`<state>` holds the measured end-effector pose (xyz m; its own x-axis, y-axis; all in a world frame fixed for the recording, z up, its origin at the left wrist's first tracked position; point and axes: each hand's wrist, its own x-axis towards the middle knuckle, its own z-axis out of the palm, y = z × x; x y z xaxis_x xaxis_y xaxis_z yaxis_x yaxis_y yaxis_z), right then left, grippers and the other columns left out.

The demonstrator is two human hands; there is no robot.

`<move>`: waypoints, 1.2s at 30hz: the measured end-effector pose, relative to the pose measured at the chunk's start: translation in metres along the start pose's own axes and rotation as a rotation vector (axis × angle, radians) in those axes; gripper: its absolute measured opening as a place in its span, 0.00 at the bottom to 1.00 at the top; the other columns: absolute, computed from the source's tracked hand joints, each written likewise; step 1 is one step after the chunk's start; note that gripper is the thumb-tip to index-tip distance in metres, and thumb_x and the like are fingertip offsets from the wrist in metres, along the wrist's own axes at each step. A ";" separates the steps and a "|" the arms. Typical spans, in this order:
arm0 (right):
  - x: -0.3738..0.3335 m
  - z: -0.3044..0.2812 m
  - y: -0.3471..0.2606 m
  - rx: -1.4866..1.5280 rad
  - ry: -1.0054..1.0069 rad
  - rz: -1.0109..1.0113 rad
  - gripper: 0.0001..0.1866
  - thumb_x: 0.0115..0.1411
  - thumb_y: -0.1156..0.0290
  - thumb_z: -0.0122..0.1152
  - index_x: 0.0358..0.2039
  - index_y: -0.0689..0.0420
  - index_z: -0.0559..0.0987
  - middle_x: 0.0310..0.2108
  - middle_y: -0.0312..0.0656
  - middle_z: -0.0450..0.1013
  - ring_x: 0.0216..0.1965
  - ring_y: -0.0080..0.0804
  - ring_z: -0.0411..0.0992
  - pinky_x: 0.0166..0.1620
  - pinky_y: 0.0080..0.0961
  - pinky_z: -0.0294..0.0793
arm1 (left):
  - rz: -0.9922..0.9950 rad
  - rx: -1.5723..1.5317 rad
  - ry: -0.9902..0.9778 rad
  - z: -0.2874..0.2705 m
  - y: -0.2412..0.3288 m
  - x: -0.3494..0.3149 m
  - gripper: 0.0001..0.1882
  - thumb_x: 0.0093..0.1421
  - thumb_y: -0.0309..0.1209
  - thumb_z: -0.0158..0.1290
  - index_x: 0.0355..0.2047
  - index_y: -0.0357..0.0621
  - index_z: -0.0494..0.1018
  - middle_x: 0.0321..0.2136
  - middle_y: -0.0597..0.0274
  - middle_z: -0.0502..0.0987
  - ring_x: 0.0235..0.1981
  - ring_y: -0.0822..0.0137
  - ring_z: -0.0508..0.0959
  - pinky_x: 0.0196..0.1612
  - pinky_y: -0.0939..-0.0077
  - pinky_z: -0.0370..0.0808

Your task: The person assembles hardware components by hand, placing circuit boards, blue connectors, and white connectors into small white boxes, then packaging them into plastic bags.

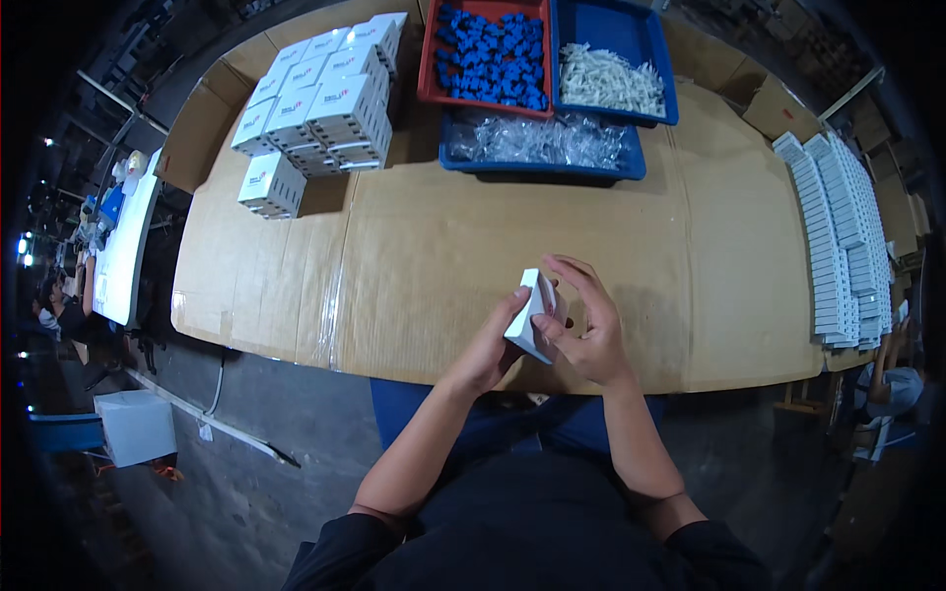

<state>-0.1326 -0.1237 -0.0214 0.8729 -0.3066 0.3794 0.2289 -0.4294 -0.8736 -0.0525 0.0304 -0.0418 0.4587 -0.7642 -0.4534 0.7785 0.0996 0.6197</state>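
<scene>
A small white cardboard box (527, 320) is held up and tilted over the near edge of the table, in front of my body. My left hand (490, 347) grips it from the left, thumb on its side and the other fingers hidden beneath. My right hand (594, 337) is at the box's right side. Its thumb presses against the box while the forefinger stretches past the upper end. A bit of reddish print shows by the right thumb. What the box contains, if anything, cannot be seen.
Stacked white boxes (325, 98) stand at the far left of the cardboard-covered table (443, 256). At the back are a red tray (430, 84) of blue pieces, a blue tray (601, 18) of whitish pieces and another blue tray (542, 169) of clear plastic. White box stacks (838, 236) line the right edge.
</scene>
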 end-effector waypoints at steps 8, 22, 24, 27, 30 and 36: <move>-0.018 0.017 0.019 -0.026 -0.039 -0.182 0.37 0.63 0.55 0.65 0.65 0.68 0.71 0.63 0.57 0.69 0.64 0.53 0.68 0.66 0.41 0.68 | 0.003 -0.008 0.160 0.029 -0.005 -0.017 0.34 0.74 0.60 0.41 0.62 0.41 0.67 0.49 0.59 0.77 0.47 0.67 0.81 0.50 0.68 0.81; -0.025 0.041 0.035 0.003 0.052 -0.192 0.37 0.67 0.49 0.59 0.64 0.69 0.70 0.64 0.63 0.68 0.63 0.59 0.69 0.64 0.46 0.70 | -0.018 0.000 0.126 0.020 -0.009 -0.019 0.30 0.75 0.53 0.45 0.64 0.41 0.66 0.48 0.62 0.76 0.47 0.71 0.78 0.50 0.74 0.76; -0.024 0.043 0.034 0.005 0.028 -0.190 0.37 0.68 0.48 0.58 0.64 0.69 0.70 0.64 0.62 0.68 0.63 0.59 0.69 0.64 0.46 0.70 | 0.057 -0.028 0.131 0.020 -0.010 -0.017 0.33 0.75 0.52 0.44 0.72 0.45 0.58 0.55 0.61 0.72 0.50 0.72 0.75 0.49 0.75 0.76; -0.024 0.045 0.031 0.019 0.031 -0.161 0.38 0.70 0.46 0.55 0.65 0.68 0.70 0.65 0.62 0.68 0.64 0.59 0.69 0.64 0.45 0.70 | 0.055 0.006 0.085 0.015 -0.009 -0.016 0.37 0.76 0.52 0.43 0.77 0.50 0.49 0.59 0.61 0.68 0.52 0.72 0.72 0.50 0.76 0.75; -0.025 0.045 0.035 -0.047 0.019 -0.238 0.37 0.73 0.47 0.50 0.67 0.69 0.68 0.66 0.62 0.68 0.64 0.60 0.69 0.64 0.46 0.70 | 0.074 -0.001 0.127 0.013 -0.017 -0.015 0.37 0.76 0.51 0.42 0.77 0.48 0.49 0.58 0.62 0.69 0.51 0.72 0.72 0.50 0.77 0.75; -0.028 0.047 0.028 -0.124 -0.013 -0.226 0.37 0.76 0.48 0.41 0.68 0.71 0.67 0.65 0.64 0.67 0.65 0.64 0.69 0.66 0.47 0.69 | 0.158 -0.004 0.183 0.020 -0.023 -0.014 0.35 0.77 0.48 0.40 0.77 0.44 0.50 0.60 0.60 0.69 0.56 0.70 0.72 0.53 0.76 0.74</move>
<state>-0.1302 -0.0876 -0.0705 0.8111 -0.1805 0.5564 0.3652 -0.5868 -0.7227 -0.0850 0.0262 -0.0370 0.6446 -0.6106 -0.4601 0.6925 0.2111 0.6899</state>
